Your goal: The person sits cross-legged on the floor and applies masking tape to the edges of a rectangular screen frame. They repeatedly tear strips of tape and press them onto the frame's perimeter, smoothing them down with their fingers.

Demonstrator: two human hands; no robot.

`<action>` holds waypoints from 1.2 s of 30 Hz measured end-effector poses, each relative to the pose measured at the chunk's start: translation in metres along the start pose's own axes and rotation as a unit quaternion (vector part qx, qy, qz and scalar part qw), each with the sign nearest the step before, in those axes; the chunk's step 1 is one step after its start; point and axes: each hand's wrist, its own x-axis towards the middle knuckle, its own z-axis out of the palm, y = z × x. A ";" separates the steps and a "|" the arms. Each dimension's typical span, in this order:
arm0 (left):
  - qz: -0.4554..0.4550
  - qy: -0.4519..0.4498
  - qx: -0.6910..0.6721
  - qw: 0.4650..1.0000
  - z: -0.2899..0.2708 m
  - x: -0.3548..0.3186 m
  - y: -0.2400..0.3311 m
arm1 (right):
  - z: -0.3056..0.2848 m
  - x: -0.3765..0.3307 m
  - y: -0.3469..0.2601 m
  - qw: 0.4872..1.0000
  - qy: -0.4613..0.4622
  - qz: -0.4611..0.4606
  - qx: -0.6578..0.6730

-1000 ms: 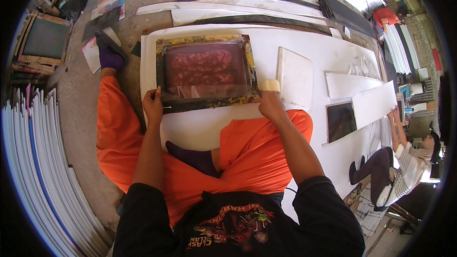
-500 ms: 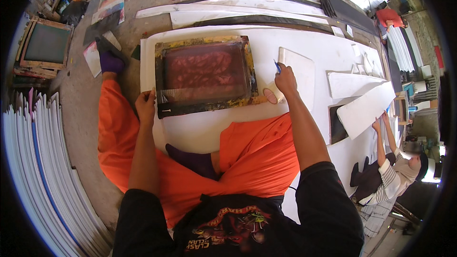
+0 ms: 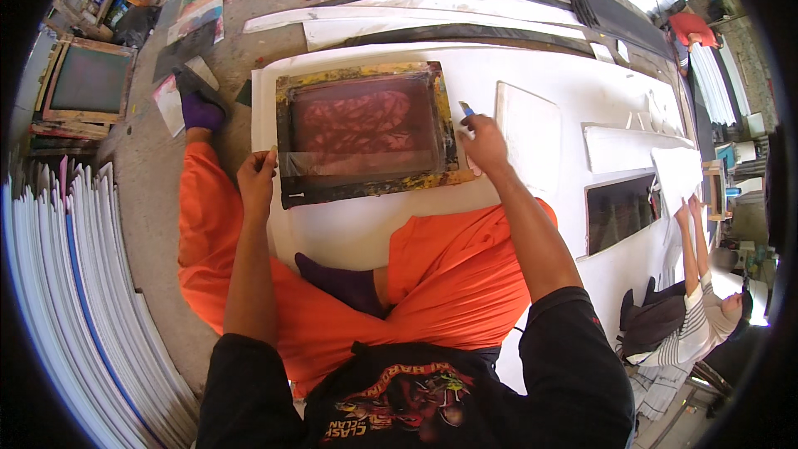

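In front of me lies a wooden screen-printing frame (image 3: 366, 189), paint-stained, with a dark red mesh. A translucent tape strip (image 3: 357, 164) crosses the mesh's near part. At the frame's left edge, the fingers of my left hand (image 3: 256, 176) are pinched together by the strip's left end; what they hold is too small to tell. My right hand (image 3: 486, 145) is closed round a blue utility knife (image 3: 468, 111), its tip pointing away from me, just beyond the frame's right edge. Beneath this hand, the tape roll is mostly hidden.
A white board (image 3: 465, 208) lies under the frame. To the right is a thin white panel (image 3: 528, 137); farther right, another person's hands (image 3: 688, 209) hold a white sheet by a dark panel (image 3: 619, 214). Stacked sheets (image 3: 91, 283) stand left. Long white strips (image 3: 416, 12) lie beyond.
My right hand has moved left with the knife, toward the frame's right edge, now covering most of the tape roll. The other person's white sheet has lifted away, uncovering more of the dark panel.
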 end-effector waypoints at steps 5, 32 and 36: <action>-0.014 0.003 -0.038 0.999 0.000 0.001 0.017 | 0.039 -0.031 -0.087 0.971 -0.137 -0.194 -0.011; -0.128 0.001 -0.175 0.976 -0.031 0.046 0.088 | 0.043 -0.012 -0.079 0.936 0.041 -0.334 -0.100; -0.140 -0.032 -0.130 0.981 -0.022 0.055 0.048 | 0.010 -0.003 -0.059 0.896 0.058 -0.408 -0.167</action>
